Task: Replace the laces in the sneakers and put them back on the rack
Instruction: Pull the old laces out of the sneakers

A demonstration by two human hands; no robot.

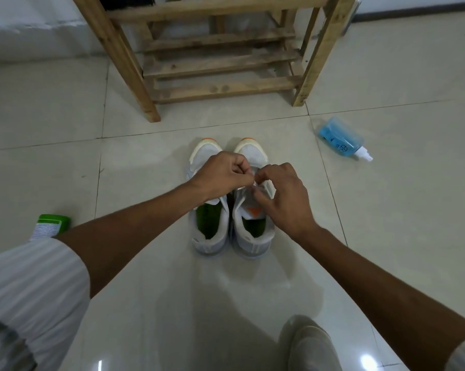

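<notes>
— Where were the sneakers?

— On the tile floor point(65, 103), side by side and touching, toes pointing at the wooden rack point(220, 62). Nothing of them was on the rack. The left sneaker point(210, 245) and the right sneaker point(252, 246) both showed green insoles.

— And the hands?

— Both met over the right sneaker, at the front of its opening. The left hand point(223, 175) reached across the left sneaker, fingers curled tight, thumb and forefinger pinching a white lace point(256, 183). The right hand point(285, 199) came in from the other side, its fingers bent, the fingertips closed on the same lace right next to the left hand's. Most of the lace was hidden under the fingers, so I couldn't tell which eyelet it passed through.

— Anything else around?

— A blue spray bottle point(341, 137) lay on its side to the right, well apart from the sneakers. A green bottle point(50, 226) sat near the left forearm, partly hidden by a white sleeve point(30, 285). A knee point(306, 341) showed at the bottom edge.
</notes>
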